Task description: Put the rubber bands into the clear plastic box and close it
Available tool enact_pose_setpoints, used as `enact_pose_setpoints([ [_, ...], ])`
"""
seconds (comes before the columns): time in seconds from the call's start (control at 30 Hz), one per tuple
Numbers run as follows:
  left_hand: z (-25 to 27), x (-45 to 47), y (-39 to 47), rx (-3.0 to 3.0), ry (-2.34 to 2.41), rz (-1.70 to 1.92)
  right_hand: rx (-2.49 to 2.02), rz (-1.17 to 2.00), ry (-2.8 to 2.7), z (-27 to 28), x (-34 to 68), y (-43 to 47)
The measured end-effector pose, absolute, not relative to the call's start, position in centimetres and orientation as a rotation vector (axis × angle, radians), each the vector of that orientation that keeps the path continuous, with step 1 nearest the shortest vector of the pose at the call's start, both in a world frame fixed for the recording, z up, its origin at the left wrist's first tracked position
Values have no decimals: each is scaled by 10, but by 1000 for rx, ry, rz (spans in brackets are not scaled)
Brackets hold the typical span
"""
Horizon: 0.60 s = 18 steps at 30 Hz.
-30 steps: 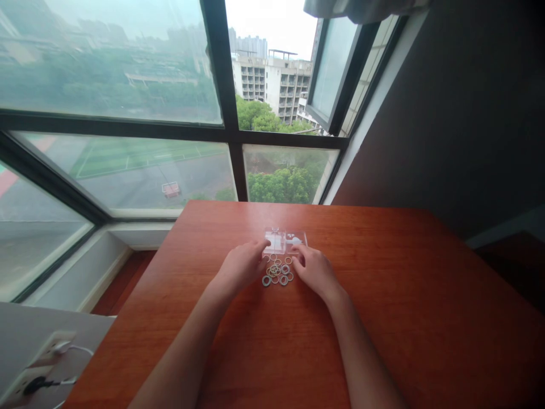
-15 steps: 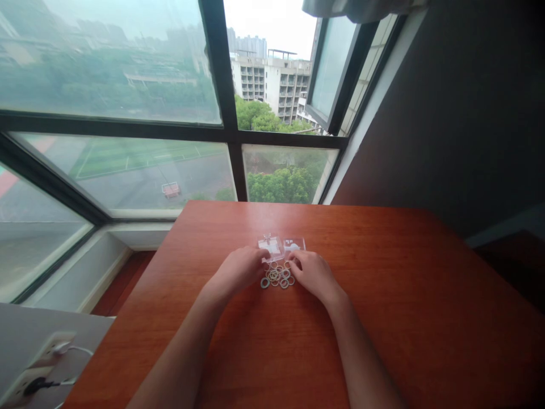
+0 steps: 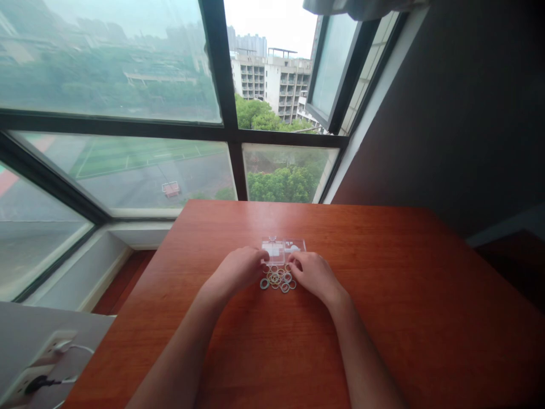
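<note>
Grip: our left hand [image 3: 242, 265] bends at the left edge of the open clear case [image 3: 273, 250], our right hand [image 3: 315, 271] curls near its right half; we cannot tell whether either pinches | Place: case on the table [image 3: 392, 278], just beyond the loose rings [image 3: 275, 279] | Handling: we likely do best pressing lightly, knuckles clear of the rings

Daylight from the window [image 3: 183, 130]
Sky [image 3: 272, 25] behind it glares white; the table [image 3: 383, 284] below it carries a pale sheen; the wall [image 3: 460, 125] right of it is nearly black.
</note>
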<state>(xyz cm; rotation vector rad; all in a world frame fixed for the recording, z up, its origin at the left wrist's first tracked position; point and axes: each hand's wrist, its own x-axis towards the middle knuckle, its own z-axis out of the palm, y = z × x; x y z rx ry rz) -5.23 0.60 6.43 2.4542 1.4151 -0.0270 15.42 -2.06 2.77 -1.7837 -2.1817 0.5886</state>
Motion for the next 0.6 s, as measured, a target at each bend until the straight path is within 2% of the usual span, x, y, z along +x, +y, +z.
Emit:
enact_pose_setpoints([
  [0.33, 71, -63, 5, 2450, 1468, 103, -1742, 633, -2095, 33, 156, -22],
  [0.6, 79, -55, -10, 2357, 1393, -154, -1669, 869, -2240, 38, 159, -31],
])
